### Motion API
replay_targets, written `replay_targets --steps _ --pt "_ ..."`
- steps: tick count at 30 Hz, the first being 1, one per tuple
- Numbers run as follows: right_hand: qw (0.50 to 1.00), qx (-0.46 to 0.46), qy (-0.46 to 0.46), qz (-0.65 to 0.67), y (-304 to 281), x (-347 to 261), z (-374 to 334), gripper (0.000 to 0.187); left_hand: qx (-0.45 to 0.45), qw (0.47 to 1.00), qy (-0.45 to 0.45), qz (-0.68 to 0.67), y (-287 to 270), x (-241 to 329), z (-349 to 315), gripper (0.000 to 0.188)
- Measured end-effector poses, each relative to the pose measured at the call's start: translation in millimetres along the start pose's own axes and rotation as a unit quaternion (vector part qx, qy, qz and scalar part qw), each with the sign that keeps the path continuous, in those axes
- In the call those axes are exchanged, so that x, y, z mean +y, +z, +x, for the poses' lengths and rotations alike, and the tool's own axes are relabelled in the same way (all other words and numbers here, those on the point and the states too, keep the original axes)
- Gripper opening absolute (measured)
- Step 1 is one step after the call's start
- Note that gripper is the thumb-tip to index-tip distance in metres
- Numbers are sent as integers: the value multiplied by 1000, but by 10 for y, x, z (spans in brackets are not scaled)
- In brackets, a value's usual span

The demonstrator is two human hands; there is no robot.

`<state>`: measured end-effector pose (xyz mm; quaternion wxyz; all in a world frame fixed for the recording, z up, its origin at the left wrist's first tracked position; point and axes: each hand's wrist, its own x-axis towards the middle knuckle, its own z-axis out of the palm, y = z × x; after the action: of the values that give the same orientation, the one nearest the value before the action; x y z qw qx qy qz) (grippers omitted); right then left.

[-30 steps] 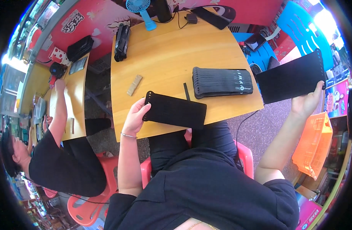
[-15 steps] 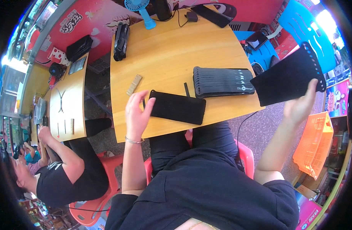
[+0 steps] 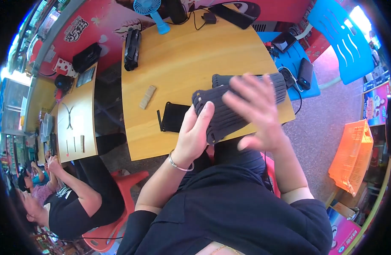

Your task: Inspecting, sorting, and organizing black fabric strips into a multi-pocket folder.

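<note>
My left hand (image 3: pixel 194 131) grips one end of a black pleated fabric piece (image 3: pixel 219 112) with small holes along its end, holding it tilted above the table's front edge. Fingers spread, my right hand (image 3: pixel 259 112) is over the pleated face; whether it touches is not clear. A second pleated fabric piece (image 3: pixel 281 87) lies behind on the table, partly covered by my right hand and the held piece. Beside my left hand lies a flat black panel (image 3: pixel 172 117), partly hidden, with a narrow black strip (image 3: pixel 159 121) at its left end.
On the wooden table (image 3: pixel 182 59) are a small tan ridged piece (image 3: pixel 147 97), a black bundle (image 3: pixel 132 50), a blue fan (image 3: pixel 157 19) and a black charger (image 3: pixel 209 18). A blue chair (image 3: pixel 299 53) holds devices. An orange crate (image 3: pixel 351 157) stands right. Another person (image 3: pixel 80 199) sits left.
The pleated piece has come from the far right to in front of me, turned pleats up, and is now in my left hand. My right hand has let go and moved left.
</note>
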<state>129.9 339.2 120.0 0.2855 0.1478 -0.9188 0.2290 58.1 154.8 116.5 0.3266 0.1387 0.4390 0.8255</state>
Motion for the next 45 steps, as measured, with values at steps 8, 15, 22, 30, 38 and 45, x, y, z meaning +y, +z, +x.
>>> replay_targets --steps 8,15,22,30,38,45 --pt "867 112 409 261 -109 793 -271 47 -4 999 -53 -9 -116 -52 670 17" --pt "824 136 401 377 -190 989 -366 43 20 992 -51 110 -290 -108 976 20" --pt "866 168 382 274 109 1271 -520 43 4 957 -116 266 -568 -266 1119 22" --pt "901 162 379 135 166 1218 -516 44 35 944 -66 320 -662 -343 1099 19" --pt "907 153 379 102 166 1238 -515 43 65 907 -30 416 -606 -362 1072 48" --pt "908 132 393 61 173 1233 -500 40 73 900 -28 428 -643 -395 1101 55"
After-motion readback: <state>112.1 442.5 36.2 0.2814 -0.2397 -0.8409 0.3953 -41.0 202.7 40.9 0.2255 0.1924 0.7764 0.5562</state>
